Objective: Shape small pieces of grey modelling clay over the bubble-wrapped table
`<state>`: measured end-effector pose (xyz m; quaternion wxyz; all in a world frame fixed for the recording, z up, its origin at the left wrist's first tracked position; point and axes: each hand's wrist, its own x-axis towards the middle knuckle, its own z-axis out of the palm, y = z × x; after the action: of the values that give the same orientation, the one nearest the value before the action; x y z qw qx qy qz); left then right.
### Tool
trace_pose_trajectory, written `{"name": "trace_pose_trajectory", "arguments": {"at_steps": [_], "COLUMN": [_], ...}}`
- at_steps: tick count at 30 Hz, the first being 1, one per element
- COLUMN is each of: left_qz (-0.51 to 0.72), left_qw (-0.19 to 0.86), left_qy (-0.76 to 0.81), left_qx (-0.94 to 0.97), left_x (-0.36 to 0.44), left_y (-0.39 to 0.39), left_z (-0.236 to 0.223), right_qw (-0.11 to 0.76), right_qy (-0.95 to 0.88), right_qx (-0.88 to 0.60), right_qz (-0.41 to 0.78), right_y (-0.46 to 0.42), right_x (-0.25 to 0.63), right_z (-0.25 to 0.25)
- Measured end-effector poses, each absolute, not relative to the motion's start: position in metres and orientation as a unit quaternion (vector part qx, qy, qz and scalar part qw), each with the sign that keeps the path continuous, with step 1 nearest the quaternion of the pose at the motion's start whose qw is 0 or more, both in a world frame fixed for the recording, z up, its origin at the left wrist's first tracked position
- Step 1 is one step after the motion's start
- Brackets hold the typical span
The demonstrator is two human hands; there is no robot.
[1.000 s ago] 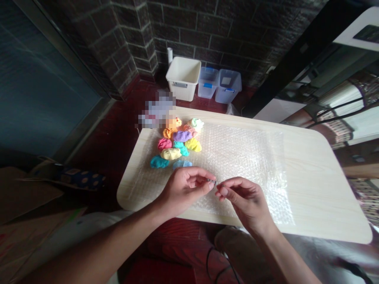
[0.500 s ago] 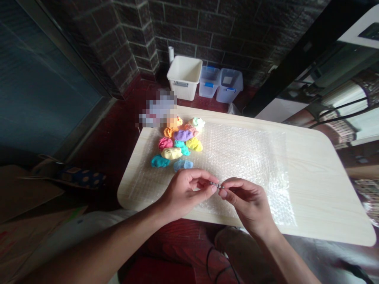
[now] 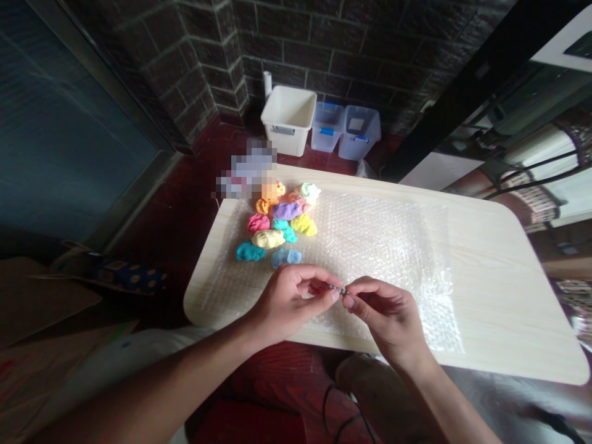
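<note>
A small, grey, beaded-looking piece (image 3: 340, 289) spans the short gap between the two hands, above the near part of a bubble-wrap sheet (image 3: 388, 240); it is too small to make out in detail. From it, the left hand (image 3: 289, 305) lies toward 9 o'clock, pinching one end between thumb and forefinger, its other fingers curled in behind. The right hand (image 3: 391, 314) lies toward 4 o'clock, thumb and forefinger pinching the opposite end. The fingertips of the two hands are near each other but apart.

Just beyond the left hand, toward 10 o'clock from the piece, sits a light blue lump (image 3: 286, 258), with a teal lump (image 3: 250, 251) farther out. Between 10 and 11 o'clock cluster a pale yellow lump (image 3: 268, 238), a pinkish-red lump (image 3: 258, 224), a turquoise lump (image 3: 284, 230), a bright yellow lump (image 3: 304, 225) and a purple lump (image 3: 287, 211); orange, peach and pale green ones lie behind. All this is over a pale wooden table (image 3: 494, 277). Past its far edge, a cream bin (image 3: 289, 120) stands on the floor toward 11 o'clock, two clear containers (image 3: 359, 132) toward 12.
</note>
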<state>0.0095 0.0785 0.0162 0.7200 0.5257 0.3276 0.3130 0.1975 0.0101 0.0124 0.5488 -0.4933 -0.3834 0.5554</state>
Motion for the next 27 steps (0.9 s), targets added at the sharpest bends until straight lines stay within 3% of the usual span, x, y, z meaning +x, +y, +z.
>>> {"name": "trace_pose_trajectory", "arguments": {"at_steps": [14, 27], "left_qz": [0.318, 0.323], "left_qw": [0.742, 0.752], "left_qy": [0.323, 0.32], "left_qx": [0.494, 0.478], "left_x": [0.012, 0.0126], "left_y": [0.0777, 0.0798], "left_z": [0.0138, 0.0158], "right_qw": [0.562, 0.548], "right_qy": [-0.383, -0.493], "right_qx": [-0.485, -0.505], "right_qz": [0.55, 0.449], "right_y": [0.0109, 0.0106], "right_x": [0.1964, 0.1985], "right_z": [0.0104, 0.0188]}}
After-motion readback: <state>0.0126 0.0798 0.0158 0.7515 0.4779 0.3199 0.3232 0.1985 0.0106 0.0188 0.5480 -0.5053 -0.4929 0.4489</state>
